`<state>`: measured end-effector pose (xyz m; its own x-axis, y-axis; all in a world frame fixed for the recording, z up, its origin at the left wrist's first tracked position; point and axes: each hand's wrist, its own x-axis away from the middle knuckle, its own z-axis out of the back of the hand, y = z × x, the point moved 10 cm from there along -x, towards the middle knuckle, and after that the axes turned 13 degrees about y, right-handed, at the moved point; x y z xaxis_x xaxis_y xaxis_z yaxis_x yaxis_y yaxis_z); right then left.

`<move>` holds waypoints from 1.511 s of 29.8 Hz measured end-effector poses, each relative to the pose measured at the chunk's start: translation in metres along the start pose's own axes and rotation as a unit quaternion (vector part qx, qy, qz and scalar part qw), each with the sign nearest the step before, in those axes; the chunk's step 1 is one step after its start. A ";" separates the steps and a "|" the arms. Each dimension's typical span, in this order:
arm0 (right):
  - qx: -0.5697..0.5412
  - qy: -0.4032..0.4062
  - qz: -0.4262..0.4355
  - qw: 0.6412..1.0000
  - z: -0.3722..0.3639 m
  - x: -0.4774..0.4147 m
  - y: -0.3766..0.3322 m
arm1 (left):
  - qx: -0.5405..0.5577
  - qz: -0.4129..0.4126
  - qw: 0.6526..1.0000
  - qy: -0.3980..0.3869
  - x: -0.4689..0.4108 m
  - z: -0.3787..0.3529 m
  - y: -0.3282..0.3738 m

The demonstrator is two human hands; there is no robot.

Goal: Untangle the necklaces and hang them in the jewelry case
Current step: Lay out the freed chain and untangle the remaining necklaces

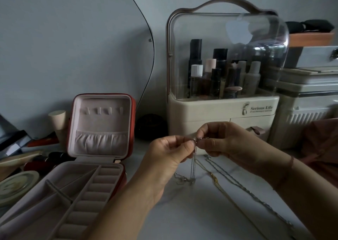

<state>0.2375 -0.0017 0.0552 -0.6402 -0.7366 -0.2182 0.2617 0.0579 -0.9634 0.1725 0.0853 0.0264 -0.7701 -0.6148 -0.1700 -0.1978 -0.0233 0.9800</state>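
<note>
Fingertips of left hand (169,151) and right hand (222,141) pinch one silver necklace (194,159) — chain dangling.

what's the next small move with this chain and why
Probably carry the thin silver chain left to the lid hooks: left hand and right hand pinch its top, it hangs straight down, and the hooks look bare.

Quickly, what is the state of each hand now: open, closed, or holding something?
Left hand: closed, pinches the silver necklace near its top.
Right hand: closed, pinches the same necklace at the same spot.
</note>
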 end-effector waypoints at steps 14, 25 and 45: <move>-0.020 -0.020 -0.038 0.999 -0.004 0.002 0.007 | 0.013 -0.004 0.999 -0.034 0.002 -0.009 0.000; -0.065 -0.021 -0.062 0.996 -0.004 0.001 0.011 | 0.029 0.016 0.999 -0.024 0.000 -0.006 -0.004; -0.017 0.006 -0.027 0.999 0.005 -0.002 0.007 | -0.021 -0.030 0.999 -0.017 0.002 -0.004 0.002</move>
<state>0.2441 -0.0030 0.0500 -0.6609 -0.7318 -0.1664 0.2017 0.0405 -0.9786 0.1733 0.0805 0.0282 -0.7777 -0.5845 -0.2314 -0.2196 -0.0922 0.9712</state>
